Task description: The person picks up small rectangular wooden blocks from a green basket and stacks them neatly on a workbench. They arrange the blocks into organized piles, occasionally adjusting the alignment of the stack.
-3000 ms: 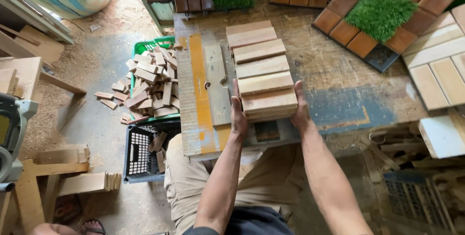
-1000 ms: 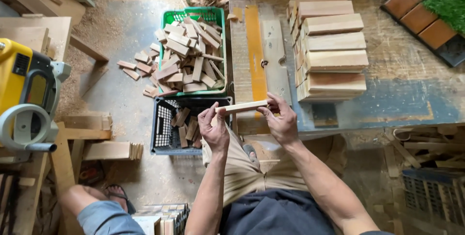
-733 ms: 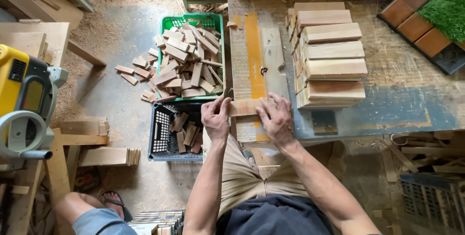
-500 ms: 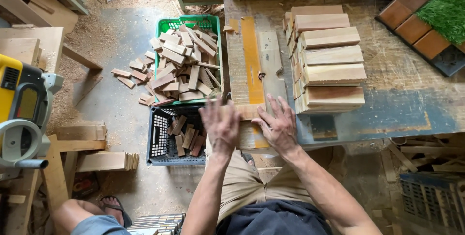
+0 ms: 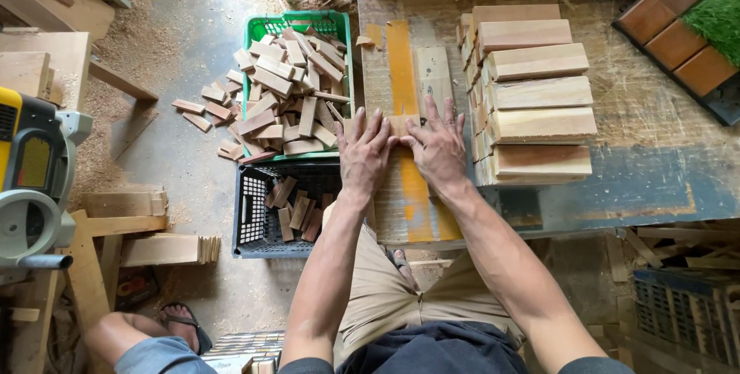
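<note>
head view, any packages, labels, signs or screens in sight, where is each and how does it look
No packages, signs or screens show.
Saw: far left, yellow and grey, with a dark rectangular panel that may be a label; too blurred to tell.
Hands: left hand and right hand lie flat on a wooden slat.

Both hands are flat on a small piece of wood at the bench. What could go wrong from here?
The left hand and right hand press a wood strip flat on a worn bench; bare palms on rough wood might pick up splinters. The stack of slats stands just beside the right hand, so a sideways nudge could topple it. The green crate is overfull, with offcuts already spilled on the floor, perhaps a tripping hazard.
</note>
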